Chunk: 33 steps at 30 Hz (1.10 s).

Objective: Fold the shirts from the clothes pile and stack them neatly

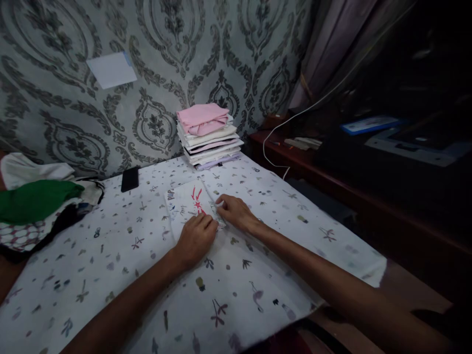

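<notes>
A white folded garment (184,196) with red and dark writing or print lies flat on the patterned white cover. It looks like a shirt, though the folding hides its full shape. My right hand (234,211) pinches its right edge between thumb and curled fingers. Close beside it, my left hand (197,238) bends its fingers over the near edge of the same garment. Part of that edge is hidden under the hands.
Beyond it stands a stack of folded clothes (210,140), pink on top. A black phone (130,179) lies back left. Loose clothes (40,201) are heaped at the left edge, where part of a person's limb shows. A white cable (269,137) hangs by the dark shelf (280,147).
</notes>
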Available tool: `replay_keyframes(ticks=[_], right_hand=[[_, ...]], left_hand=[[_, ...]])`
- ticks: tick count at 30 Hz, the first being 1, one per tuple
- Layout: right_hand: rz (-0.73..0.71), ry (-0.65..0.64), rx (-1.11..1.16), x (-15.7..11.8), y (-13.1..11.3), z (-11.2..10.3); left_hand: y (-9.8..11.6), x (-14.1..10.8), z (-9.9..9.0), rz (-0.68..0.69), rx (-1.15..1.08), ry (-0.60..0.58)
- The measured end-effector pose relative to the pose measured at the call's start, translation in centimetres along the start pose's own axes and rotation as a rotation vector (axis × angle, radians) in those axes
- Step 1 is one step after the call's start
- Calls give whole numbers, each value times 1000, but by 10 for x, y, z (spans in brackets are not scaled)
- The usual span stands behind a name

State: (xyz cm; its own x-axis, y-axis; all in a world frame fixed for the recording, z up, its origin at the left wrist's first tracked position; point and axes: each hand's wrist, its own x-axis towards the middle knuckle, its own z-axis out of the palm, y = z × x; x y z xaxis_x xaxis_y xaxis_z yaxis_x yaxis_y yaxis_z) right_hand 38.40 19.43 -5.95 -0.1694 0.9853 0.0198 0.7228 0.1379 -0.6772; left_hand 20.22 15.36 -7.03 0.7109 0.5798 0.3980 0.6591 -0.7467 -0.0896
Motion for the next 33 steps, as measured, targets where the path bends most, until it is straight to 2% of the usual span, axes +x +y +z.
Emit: replay_keyframes(ticks=[3, 7, 10, 12, 15, 17, 19, 21, 23, 25, 27, 30, 33], right_hand=[[-40, 48, -135, 33, -10, 7], [36, 50, -201, 84, -19, 15], [64, 40, -217, 108, -17, 18], [65, 28, -240, 114, -15, 19], [34, 41, -294, 113, -17, 19], [-32, 52, -333, 113, -23, 20], [-140, 19, -359, 116, -31, 22], [-257, -66, -370, 124, -38, 25], [-345, -168, -372, 136, -43, 28], [-389, -253, -372, 151, -45, 30], [-404, -320, -367, 165, -47, 30], [-412, -390, -344, 180, -48, 30], [-411, -414, -306, 185, -50, 27]], left_hand=[[0, 0, -2, -12, -61, 70], [-2, -1, -9, -80, -211, 161], [-3, -3, -10, -137, -287, 211], [-1, -4, -6, -124, -258, 177], [4, -5, -3, -63, -154, 52], [5, -6, -5, -44, -169, 4], [-1, -10, -12, -69, -255, 13], [-14, -19, -22, -180, -325, 66], [-31, -33, -31, -399, -336, 115], [-49, -46, -37, -674, -345, 75], [-62, -56, -39, -895, -412, -27], [-69, -56, -34, -1080, -632, -103], [-68, -47, -26, -1189, -822, -128]])
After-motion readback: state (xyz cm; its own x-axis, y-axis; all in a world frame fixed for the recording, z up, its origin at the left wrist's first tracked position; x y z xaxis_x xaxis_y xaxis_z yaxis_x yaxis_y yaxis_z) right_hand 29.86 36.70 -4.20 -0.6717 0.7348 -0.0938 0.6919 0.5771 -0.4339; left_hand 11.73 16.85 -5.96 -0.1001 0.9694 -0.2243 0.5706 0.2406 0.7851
